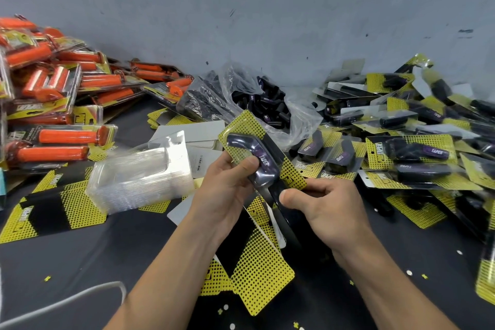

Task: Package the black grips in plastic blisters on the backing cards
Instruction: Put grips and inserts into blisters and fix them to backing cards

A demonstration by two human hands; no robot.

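Both hands held one carded grip over the dark table (80, 262).
Left hand (227, 190) curled behind the backing card (246, 126), thumb pressed on the glossy clear blister (242, 146) domed over the black grip (257, 161) with its purple label; right hand (321, 209) pinched the card's lower end between thumb and fingers. That card was stiff, yellow with black dots. Loose cards (257, 281) lay flat just below. A nested stack of clear blisters (139, 179) sat to the left, a crinkled plastic bag (214, 99) of black grips behind, packed black grips (415, 147) heaped right, packed orange grips (53, 88) far left.
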